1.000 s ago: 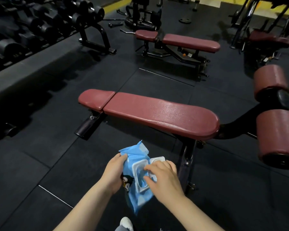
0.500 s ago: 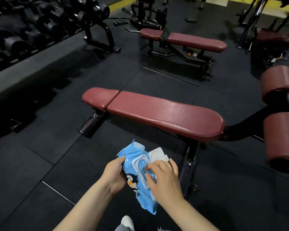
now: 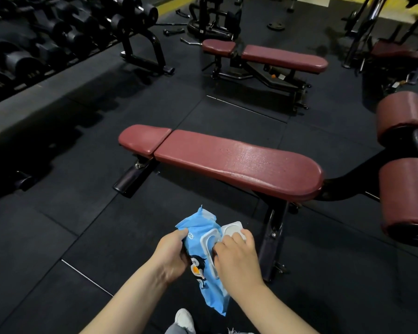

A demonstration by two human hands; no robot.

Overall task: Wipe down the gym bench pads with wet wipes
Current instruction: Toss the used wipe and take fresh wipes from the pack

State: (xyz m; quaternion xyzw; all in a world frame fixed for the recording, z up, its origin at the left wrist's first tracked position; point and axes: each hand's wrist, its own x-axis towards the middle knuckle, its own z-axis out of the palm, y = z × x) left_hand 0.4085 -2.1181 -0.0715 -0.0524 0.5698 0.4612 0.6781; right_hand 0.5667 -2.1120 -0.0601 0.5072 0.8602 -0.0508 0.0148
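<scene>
While the left hand (image 3: 171, 255) grips the blue wet-wipe pack (image 3: 203, 266) with fingers curled round its left edge, the right hand (image 3: 237, 256) rests on the pack's opening, fingers bent together at the white flip lid (image 3: 232, 229), which stands open. Beyond the pack, across the black floor (image 3: 58, 237), lies the maroon bench pad (image 3: 227, 162), apart from both hands

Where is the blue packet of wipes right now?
In the head view, the blue plastic wet-wipe packet sits low in the middle, gripped by the left hand, the right hand at its open white lid, just before the long maroon bench pad.
</scene>
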